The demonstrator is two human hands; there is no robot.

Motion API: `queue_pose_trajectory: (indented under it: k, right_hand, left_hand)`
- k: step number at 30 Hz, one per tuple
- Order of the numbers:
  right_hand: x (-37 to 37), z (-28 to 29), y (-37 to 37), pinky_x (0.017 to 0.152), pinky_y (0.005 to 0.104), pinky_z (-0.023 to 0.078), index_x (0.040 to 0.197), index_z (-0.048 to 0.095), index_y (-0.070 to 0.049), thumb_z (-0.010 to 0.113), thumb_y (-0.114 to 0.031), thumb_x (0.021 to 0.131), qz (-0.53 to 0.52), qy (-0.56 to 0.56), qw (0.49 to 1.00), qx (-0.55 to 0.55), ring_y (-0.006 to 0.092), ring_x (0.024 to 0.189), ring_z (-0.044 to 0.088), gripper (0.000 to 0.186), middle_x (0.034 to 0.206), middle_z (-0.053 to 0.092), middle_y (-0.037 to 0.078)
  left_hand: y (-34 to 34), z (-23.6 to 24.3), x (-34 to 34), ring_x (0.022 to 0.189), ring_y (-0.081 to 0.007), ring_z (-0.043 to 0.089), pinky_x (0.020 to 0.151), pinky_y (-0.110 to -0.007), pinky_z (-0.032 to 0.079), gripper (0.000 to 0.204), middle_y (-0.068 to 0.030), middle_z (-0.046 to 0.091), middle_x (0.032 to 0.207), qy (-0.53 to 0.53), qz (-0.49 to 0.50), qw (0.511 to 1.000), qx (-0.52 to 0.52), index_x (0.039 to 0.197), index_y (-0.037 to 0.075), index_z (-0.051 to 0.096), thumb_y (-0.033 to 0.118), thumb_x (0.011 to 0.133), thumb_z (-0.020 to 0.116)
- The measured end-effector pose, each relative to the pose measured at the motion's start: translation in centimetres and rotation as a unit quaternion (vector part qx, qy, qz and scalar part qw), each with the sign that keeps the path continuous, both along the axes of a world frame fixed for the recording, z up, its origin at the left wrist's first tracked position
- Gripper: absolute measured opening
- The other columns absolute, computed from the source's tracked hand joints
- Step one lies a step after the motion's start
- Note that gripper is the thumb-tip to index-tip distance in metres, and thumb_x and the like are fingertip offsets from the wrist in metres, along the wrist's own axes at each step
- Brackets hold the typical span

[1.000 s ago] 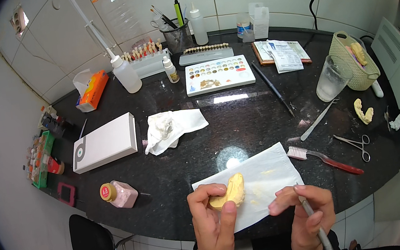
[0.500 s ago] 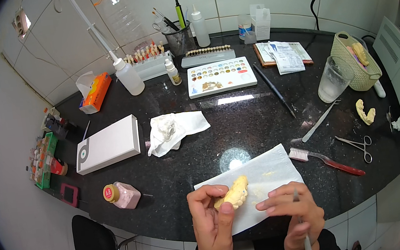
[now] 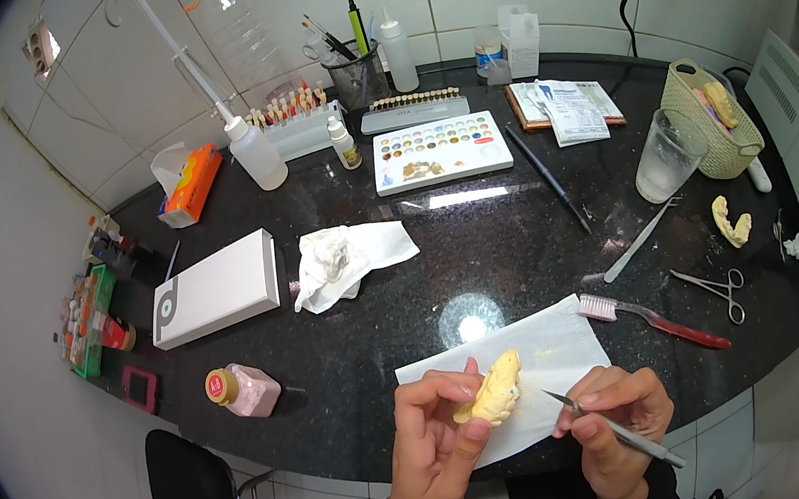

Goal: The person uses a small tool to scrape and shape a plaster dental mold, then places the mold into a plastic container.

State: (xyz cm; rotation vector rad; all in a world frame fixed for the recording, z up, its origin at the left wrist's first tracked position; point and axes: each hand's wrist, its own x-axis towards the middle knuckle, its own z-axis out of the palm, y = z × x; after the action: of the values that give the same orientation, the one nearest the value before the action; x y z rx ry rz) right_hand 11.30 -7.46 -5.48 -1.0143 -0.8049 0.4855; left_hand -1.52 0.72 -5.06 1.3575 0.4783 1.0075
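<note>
A yellow plaster dental model [image 3: 495,390] is pinched between the thumb and fingers of my left hand [image 3: 434,437], held above a white paper sheet [image 3: 557,335]. My right hand [image 3: 617,428] grips a slim metal craft knife [image 3: 637,440] like a pen. Its pointed tip faces the model but stands a little apart from it. Yellow crumbs lie on the sheet. To the right of the sheet rests a toothbrush [image 3: 653,319] with white bristles and a red handle.
Tweezers [image 3: 639,240], scissor-handled forceps [image 3: 713,289] and another plaster model [image 3: 732,222] lie at the right, near a glass [image 3: 667,157]. A crumpled white tissue [image 3: 341,262], a white box [image 3: 215,289] and a pink powder bottle [image 3: 246,389] stand leftward. A paint palette [image 3: 442,153] sits behind.
The knife has swung in my right hand so its tip points toward the model. My left hand and the model have shifted slightly right, and the paper sheet has moved a little too.
</note>
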Motion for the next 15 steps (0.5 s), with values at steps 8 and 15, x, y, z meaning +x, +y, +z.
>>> queue_pose_trajectory:
  k: [8,15]
  right_hand:
    - [-0.1,0.4,0.8,0.07,0.0292,0.052,0.095,0.052,0.0,0.056,-0.014,0.091,-0.038,-0.15,0.987,0.038,0.0218,0.078,0.064,0.015,0.079,0.062,0.016]
    - [-0.6,1.9,0.4,0.079,0.0337,0.053,0.098,0.053,0.002,0.055,-0.006,0.089,0.017,-0.157,0.986,-0.055,0.0246,0.09,0.064,0.012,0.091,0.064,0.02]
  left_hand:
    - [0.6,-0.4,-0.5,0.101,-0.0146,0.049,0.114,-0.049,0.012,0.026,-0.0086,0.045,0.099,-0.062,-0.101,0.991,-0.067,0.103,0.004,0.036,0.0,0.088,0.057]
    - [0.7,0.0,-0.7,0.095,-0.0112,0.049,0.114,-0.049,0.008,0.025,-0.007,0.045,0.097,-0.06,-0.089,0.993,-0.054,0.101,0.005,0.037,0.0,0.087,0.057]
